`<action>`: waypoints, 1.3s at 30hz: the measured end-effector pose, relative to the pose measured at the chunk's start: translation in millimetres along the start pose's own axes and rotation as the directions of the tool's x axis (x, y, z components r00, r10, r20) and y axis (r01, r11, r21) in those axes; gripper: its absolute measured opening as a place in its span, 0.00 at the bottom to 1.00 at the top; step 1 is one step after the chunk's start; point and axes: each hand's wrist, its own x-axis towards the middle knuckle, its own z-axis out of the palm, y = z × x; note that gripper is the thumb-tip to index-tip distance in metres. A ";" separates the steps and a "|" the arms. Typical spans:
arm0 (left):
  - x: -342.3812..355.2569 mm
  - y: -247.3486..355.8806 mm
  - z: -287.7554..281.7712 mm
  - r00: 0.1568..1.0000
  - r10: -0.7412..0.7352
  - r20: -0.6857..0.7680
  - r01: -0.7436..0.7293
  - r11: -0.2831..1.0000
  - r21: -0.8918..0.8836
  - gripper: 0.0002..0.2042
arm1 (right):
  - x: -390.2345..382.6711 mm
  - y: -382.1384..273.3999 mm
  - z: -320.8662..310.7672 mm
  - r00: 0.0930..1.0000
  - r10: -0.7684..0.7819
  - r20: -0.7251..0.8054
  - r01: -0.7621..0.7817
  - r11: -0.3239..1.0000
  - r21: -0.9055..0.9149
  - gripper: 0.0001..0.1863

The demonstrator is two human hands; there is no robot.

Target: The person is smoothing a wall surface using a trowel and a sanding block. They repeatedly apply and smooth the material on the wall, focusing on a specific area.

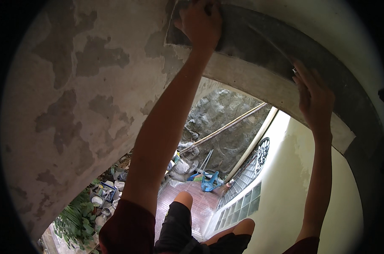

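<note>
Both my arms reach up to a dark grey strip that curves across the wall overhead. My left hand presses against its left end with the fingers curled; anything inside them is hidden. Farther right, the fingers of my right hand are pinched together near the strip's lower part. A small shiny, pale thing shows at those fingertips, too small to name. From there a thin line runs up and left over the dark surface. Below the strip lies a pale, flat band with a straight lower edge.
Patchy, peeling plaster covers the left wall. Far below are a reddish tiled floor, a blue plastic object, buckets and clutter, and green plants. Long poles lean by a rocky wall; a grilled window is at right.
</note>
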 end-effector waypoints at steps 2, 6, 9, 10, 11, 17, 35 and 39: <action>-3.7 2.2 6.1 0.997 -0.029 -0.066 0.032 0.999 0.044 0.07 | 0.8 0.3 -0.3 1.000 0.009 0.015 -0.008 1.000 -0.013 0.20; -1.2 -5.5 9.5 0.998 -0.027 -0.060 0.029 0.999 0.042 0.08 | 0.9 0.5 -1.2 0.995 0.049 0.085 -0.046 0.999 -0.029 0.20; 1.1 -13.7 6.9 0.998 0.032 -0.049 -0.031 0.999 0.018 0.07 | -0.1 -1.0 -0.2 0.994 0.069 0.081 -0.065 0.996 -0.059 0.19; 1.0 -15.0 6.4 0.998 0.048 -0.042 -0.048 0.999 0.013 0.08 | 0.3 -1.6 0.6 0.993 0.085 0.080 -0.079 0.994 -0.075 0.19; 0.7 -15.9 6.0 0.997 0.064 -0.034 -0.064 0.998 0.007 0.08 | 1.1 -2.0 1.6 0.991 0.106 0.079 -0.098 0.991 -0.094 0.19; 2.0 -22.8 0.2 0.999 0.046 0.021 -0.041 0.978 -0.204 0.07 | 26.9 -2.9 11.6 0.998 0.018 -0.056 -0.014 0.997 0.076 0.19; -9.9 -47.7 -29.2 0.935 -0.267 0.232 0.345 0.548 -0.762 0.11 | 53.6 -33.4 28.4 0.982 -0.106 0.159 0.175 0.835 -0.521 0.45; -15.3 -42.2 -33.6 0.965 -0.102 0.241 0.228 0.781 -0.582 0.11 | 50.9 -45.2 32.7 0.990 -0.030 0.138 0.096 0.859 -0.502 0.46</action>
